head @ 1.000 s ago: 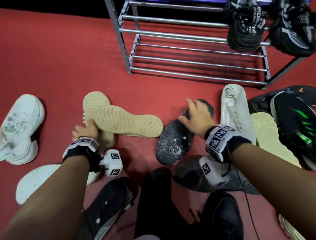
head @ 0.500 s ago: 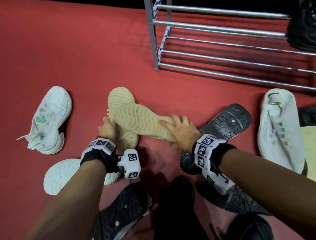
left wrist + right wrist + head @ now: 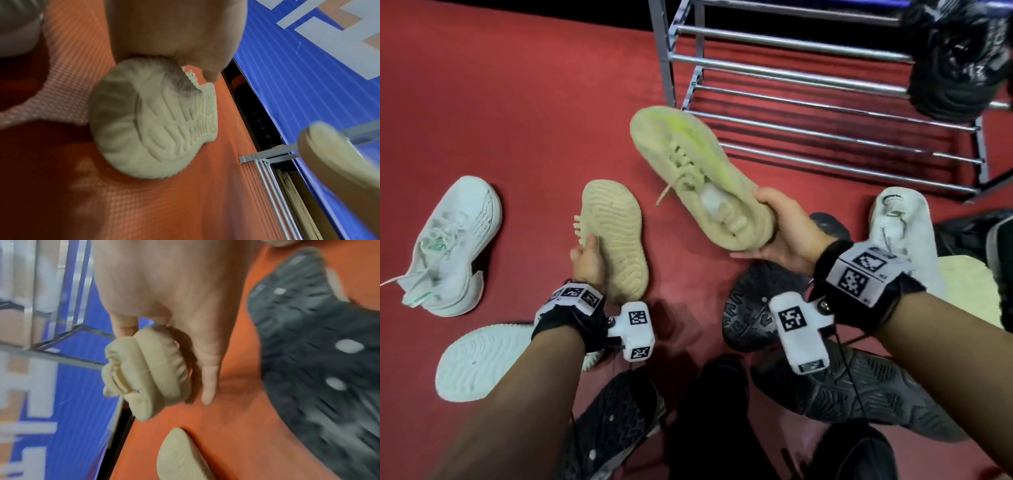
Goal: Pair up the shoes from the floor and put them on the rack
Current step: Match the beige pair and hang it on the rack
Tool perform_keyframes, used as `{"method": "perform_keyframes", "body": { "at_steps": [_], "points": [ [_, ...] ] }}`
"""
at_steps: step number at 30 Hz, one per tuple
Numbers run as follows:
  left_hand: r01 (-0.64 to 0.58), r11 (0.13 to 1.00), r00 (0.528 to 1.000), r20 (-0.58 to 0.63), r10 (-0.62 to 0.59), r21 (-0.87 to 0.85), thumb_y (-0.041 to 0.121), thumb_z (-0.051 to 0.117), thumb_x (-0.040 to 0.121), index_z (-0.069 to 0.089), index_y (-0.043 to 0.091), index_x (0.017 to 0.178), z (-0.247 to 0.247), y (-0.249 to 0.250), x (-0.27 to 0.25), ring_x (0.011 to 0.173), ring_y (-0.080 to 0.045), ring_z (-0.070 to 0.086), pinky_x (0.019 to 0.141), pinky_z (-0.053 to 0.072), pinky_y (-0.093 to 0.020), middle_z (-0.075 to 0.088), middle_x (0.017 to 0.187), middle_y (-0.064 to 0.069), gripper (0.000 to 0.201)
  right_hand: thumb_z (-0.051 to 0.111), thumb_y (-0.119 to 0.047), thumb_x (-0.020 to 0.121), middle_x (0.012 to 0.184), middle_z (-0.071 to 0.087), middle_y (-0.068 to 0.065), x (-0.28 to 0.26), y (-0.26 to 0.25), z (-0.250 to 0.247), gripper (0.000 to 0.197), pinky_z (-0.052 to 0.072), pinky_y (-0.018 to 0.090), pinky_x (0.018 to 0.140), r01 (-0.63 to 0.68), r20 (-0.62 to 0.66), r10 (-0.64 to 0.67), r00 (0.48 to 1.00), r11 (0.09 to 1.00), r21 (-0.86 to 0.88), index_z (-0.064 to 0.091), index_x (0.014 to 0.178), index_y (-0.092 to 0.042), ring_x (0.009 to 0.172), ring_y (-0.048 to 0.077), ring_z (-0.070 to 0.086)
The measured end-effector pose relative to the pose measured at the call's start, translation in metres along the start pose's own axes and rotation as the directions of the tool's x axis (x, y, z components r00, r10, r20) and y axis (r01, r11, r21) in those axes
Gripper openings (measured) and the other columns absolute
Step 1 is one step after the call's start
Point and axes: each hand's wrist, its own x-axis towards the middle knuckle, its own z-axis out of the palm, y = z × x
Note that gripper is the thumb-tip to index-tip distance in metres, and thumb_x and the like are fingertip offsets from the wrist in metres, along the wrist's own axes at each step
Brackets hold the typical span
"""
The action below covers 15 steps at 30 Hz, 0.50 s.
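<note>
The right hand (image 3: 787, 229) grasps a beige shoe (image 3: 698, 174) by its heel at the centre of the frame, fingers curled round it, lifted clear of the red floor (image 3: 517, 102) with its toe aimed at the rack (image 3: 808, 113) in the upper right. The left hand (image 3: 587, 262) grips the matching beige shoe (image 3: 616, 236) by its edge, left of centre, sole turned up; its toe looks to rest on the floor. So 1 pair is in hand but not yet racked. At least 1 black shoe (image 3: 959, 65) already sits on the rack at the upper right corner. Still on the floor are 2 mint-white shoes (image 3: 453, 240) at the left, several black shoes (image 3: 753, 315) along the bottom and a white shoe (image 3: 900, 229) at the right. By my estimate most of the job remains.
</note>
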Motion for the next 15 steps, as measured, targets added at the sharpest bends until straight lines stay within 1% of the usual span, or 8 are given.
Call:
{"method": "perform_keyframes", "body": {
  "at_steps": [1,2,4,5,7,10,13,15],
  "points": [
    [-0.005,1.0,1.0,0.005,0.005,0.022,0.038,0.042,0.096,0.03,0.007,0.137,0.002,-0.002,0.0,0.112,-0.021,0.046,0.101,0.038,-0.038,0.044,0.12,-0.006,0.053,0.035,-0.04,0.097,0.097,0.065,0.001,0.001,0.012,-0.004,0.038,0.051,0.032,0.071,-0.07,-0.038,0.071,0.997,0.997,0.023,0.057,0.119,-0.019,0.083,0.018,0.063],
    [-0.038,0.998,0.999,-0.003,0.038,0.044,0.036,0.045,0.095,0.03,0.008,0.136,0.003,-0.002,0.001,0.112,-0.022,0.047,0.1,0.039,-0.038,0.046,0.12,-0.007,0.052,0.031,-0.043,0.098,0.101,0.063,0.002,0.002,0.023,-0.007,0.041,0.048,0.032,0.07,-0.153,-0.075,0.152,0.986,0.988,-0.012,0.054,0.123,-0.019,0.084,0.02,0.061],
    [-0.063,0.996,0.998,-0.006,0.064,0.068,0.034,0.05,0.092,0.03,0.008,0.134,0.004,-0.001,-0.002,0.116,-0.027,0.051,0.103,0.04,-0.041,0.049,0.123,-0.009,0.054,0.028,-0.044,0.099,0.099,0.059,0.002,0.002,0.044,-0.012,0.042,0.044,0.03,0.065,-0.316,-0.155,0.294,0.943,0.937,-0.148,0.048,0.122,-0.014,0.078,0.023,0.058],
    [-0.063,0.994,0.998,0.005,0.063,0.088,0.034,0.052,0.091,0.03,0.007,0.133,0.004,-0.001,-0.005,0.116,-0.028,0.051,0.103,0.04,-0.043,0.049,0.121,-0.009,0.055,0.027,-0.043,0.1,0.095,0.058,0.002,0.002,0.05,-0.014,0.043,0.043,0.03,0.064,-0.358,-0.188,0.324,0.927,0.914,-0.192,0.047,0.122,-0.012,0.075,0.023,0.057],
    [-0.091,0.984,0.996,0.016,0.09,0.15,0.03,0.057,0.089,0.03,0.007,0.134,0.004,-0.001,-0.009,0.112,-0.026,0.052,0.101,0.042,-0.039,0.048,0.116,-0.007,0.057,0.025,-0.042,0.101,0.091,0.06,0.003,0.002,0.054,-0.018,0.048,0.044,0.03,0.065,-0.364,-0.227,0.314,0.922,0.902,-0.232,0.043,0.129,-0.008,0.075,0.022,0.058],
    [-0.154,0.975,0.988,0.043,0.149,0.16,0.022,0.067,0.084,0.03,0.005,0.131,0.003,0.0,-0.015,0.109,-0.025,0.054,0.094,0.045,-0.033,0.05,0.117,-0.008,0.062,0.025,-0.042,0.101,0.087,0.061,0.005,0.005,0.051,-0.022,0.052,0.045,0.03,0.07,-0.332,-0.257,0.268,0.929,0.909,-0.253,0.039,0.135,-0.005,0.075,0.021,0.059],
    [-0.163,0.969,0.986,0.069,0.152,0.186,0.017,0.075,0.077,0.032,0.003,0.127,0.0,0.002,-0.012,0.107,-0.026,0.056,0.098,0.047,-0.038,0.053,0.116,-0.008,0.068,0.026,-0.041,0.101,0.086,0.062,0.004,0.006,0.05,-0.023,0.05,0.046,0.03,0.071,-0.323,-0.276,0.244,0.929,0.9,-0.292,0.042,0.133,-0.006,0.074,0.02,0.059],
    [-0.187,0.973,0.979,0.106,0.174,0.134,0.018,0.081,0.068,0.036,0.002,0.126,0.0,0.01,-0.016,0.103,-0.026,0.06,0.095,0.049,-0.042,0.056,0.114,-0.008,0.075,0.026,-0.042,0.101,0.086,0.062,0.004,0.004,0.049,-0.024,0.045,0.046,0.03,0.072,-0.318,-0.28,0.234,0.931,0.896,-0.311,0.045,0.126,-0.009,0.073,0.019,0.059]
  ]
}}
